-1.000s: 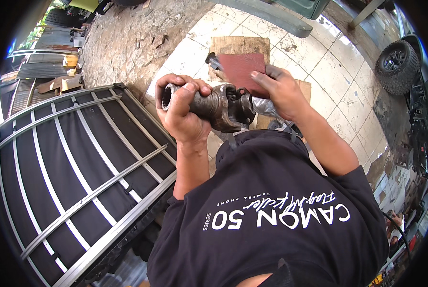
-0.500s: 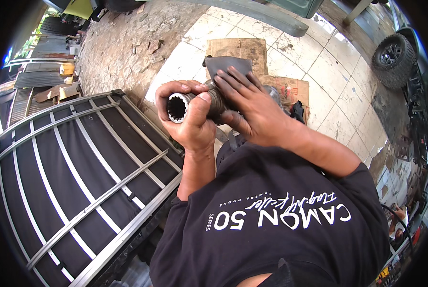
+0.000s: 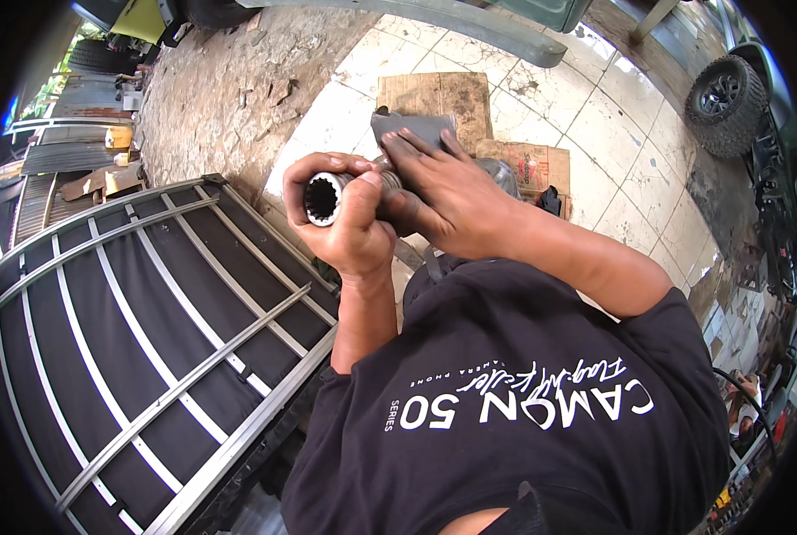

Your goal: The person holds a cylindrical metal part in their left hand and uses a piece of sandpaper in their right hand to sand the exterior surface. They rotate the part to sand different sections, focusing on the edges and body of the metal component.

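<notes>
My left hand (image 3: 356,239) is closed around a splined metal tube (image 3: 390,182), and the toothed open end faces up toward me. The thumb lies along the tube's near side. My right hand (image 3: 465,201) clasps a dark grey sheet of sandpaper (image 3: 421,129) against the tube farther along, its fingers stretched over the sheet and its thumb underneath. Grime darkens those fingers. The tube's far part is mostly hidden behind the right hand; a rounded metal piece (image 3: 503,175) shows just beyond it.
Flattened cardboard (image 3: 452,94) lies on the white tiled floor (image 3: 626,165), with a dark object (image 3: 551,201) by its edge. A black panel with metal slats (image 3: 149,330) stands at my left. A metal beam (image 3: 470,31) crosses ahead; a vehicle wheel (image 3: 725,96) is at right.
Both hands and the tube have shifted slightly left. My right hand has slid a little over the tube with the sandpaper. My left hand keeps its grip.
</notes>
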`<state>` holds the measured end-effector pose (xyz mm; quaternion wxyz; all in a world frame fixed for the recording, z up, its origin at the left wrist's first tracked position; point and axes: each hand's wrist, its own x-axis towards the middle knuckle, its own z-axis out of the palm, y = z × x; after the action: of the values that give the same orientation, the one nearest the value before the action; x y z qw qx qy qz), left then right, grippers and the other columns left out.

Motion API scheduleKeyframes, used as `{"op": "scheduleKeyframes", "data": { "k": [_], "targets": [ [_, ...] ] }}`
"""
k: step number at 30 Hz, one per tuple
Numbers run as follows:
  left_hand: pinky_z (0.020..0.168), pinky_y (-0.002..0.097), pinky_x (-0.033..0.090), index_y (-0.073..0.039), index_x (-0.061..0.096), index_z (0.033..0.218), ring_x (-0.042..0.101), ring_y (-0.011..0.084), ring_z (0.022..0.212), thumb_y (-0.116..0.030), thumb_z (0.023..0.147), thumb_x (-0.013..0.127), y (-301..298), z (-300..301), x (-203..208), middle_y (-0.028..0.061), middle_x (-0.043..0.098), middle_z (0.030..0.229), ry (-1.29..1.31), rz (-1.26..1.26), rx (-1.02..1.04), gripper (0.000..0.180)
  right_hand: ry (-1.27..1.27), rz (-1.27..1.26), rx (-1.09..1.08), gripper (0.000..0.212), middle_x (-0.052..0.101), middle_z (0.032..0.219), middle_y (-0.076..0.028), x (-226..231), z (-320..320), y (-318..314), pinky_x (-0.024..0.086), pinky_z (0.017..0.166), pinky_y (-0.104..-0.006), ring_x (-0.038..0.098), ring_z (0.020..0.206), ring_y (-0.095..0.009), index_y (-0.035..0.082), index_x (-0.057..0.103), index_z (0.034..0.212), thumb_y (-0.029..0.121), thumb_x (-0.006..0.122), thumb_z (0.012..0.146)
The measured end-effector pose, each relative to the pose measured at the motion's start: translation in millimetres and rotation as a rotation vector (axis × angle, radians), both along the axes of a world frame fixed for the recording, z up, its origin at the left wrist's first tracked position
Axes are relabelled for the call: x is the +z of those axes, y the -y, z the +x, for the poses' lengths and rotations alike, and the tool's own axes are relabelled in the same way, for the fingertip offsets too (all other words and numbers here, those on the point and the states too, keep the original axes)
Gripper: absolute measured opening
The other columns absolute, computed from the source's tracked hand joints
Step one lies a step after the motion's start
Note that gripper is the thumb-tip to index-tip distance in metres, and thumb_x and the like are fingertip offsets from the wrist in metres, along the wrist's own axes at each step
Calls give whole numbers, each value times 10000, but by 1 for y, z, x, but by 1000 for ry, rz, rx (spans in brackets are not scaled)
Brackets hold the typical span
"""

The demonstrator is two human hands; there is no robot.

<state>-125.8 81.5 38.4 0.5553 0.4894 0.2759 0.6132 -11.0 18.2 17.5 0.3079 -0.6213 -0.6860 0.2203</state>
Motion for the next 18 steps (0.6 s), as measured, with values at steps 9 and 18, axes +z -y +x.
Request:
{"op": "scheduleKeyframes", "data": {
  "k": [9, 18],
  "targets": [
    [708, 356, 504, 3, 533, 891, 569, 231, 718, 48, 645, 539, -4, -2, 0, 108, 533, 777, 18, 10, -26, 250, -19, 25, 24, 825, 373, 1427, -285, -4, 1, -6, 161, 1110, -609, 297, 1380, -400, -96, 260, 1421, 588, 301, 962],
    [691, 344, 499, -4, 531, 900, 573, 237, 691, 27, 639, 543, -5, -4, -5, 126, 561, 761, 35, 3, -31, 263, 47, 13, 58, 725, 354, 1465, -231, 4, 4, 21, 105, 1145, -566, 276, 1404, -351, -41, 286, 1442, 527, 276, 992]
  ]
}}
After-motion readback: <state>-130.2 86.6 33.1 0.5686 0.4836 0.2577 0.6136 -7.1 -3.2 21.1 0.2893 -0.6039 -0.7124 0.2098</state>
